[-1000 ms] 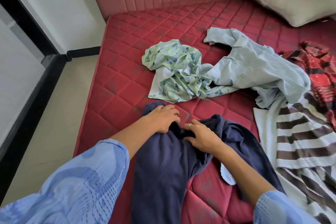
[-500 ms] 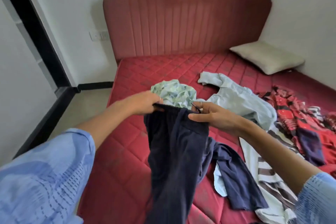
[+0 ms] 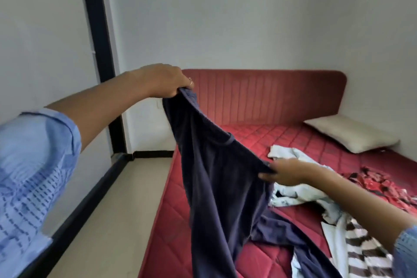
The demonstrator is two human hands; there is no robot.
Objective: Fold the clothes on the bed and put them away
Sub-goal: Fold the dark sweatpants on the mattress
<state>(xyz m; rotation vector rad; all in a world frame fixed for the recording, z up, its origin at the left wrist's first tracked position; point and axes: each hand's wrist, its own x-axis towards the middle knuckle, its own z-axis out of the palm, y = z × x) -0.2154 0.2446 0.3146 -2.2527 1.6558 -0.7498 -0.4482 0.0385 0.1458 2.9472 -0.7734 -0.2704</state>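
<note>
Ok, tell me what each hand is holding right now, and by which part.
Both hold the navy trousers by the waistband: the left hand grips one end raised high, the right hand pinches the other end lower down.

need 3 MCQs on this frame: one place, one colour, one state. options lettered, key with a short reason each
1. Where does the pillow lie?
A. at the far right of the bed, near the headboard
B. on the floor
C. under the navy garment

2. What colour is the mattress?
A. grey
B. red
C. green

3. How is the navy garment held?
A. lying flat on the bed
B. by one hand only
C. lifted, gripped at its top edge by both hands

Key: 1 A, it rests by the headboard at the right. 2 B, red quilting shows. 3 C, the left hand holds it high and the right hand lower.
</note>
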